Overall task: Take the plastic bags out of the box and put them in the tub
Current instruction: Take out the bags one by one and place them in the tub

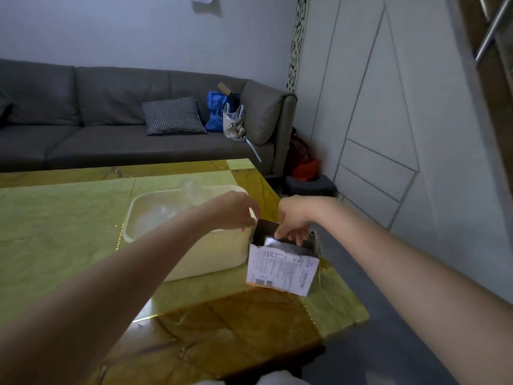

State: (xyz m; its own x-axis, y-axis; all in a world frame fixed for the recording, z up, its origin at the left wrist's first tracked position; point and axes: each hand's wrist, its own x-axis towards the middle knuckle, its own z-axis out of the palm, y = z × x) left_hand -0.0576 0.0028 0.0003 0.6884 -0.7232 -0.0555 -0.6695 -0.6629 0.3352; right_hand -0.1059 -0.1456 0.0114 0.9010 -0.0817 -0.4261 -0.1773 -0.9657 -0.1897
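A small open cardboard box (280, 269) with a white printed label on its near side stands near the table's right edge. Shiny clear plastic bags (273, 242) show inside its opening. A cream plastic tub (205, 262) sits just left of the box, with a clear bag (194, 194) lying at its far rim. My left hand (236, 211) reaches over the tub's right end, and its fingertips meet the box's far left corner. My right hand (293, 220) dips into the box from above, fingers curled onto the plastic inside.
The yellow-green marble table (69, 218) stretches out to the left of the tub. A grey sofa (111, 129) with a checked cushion and bags stands behind the table. The table's right edge drops to a dark floor (388, 343) right beside the box.
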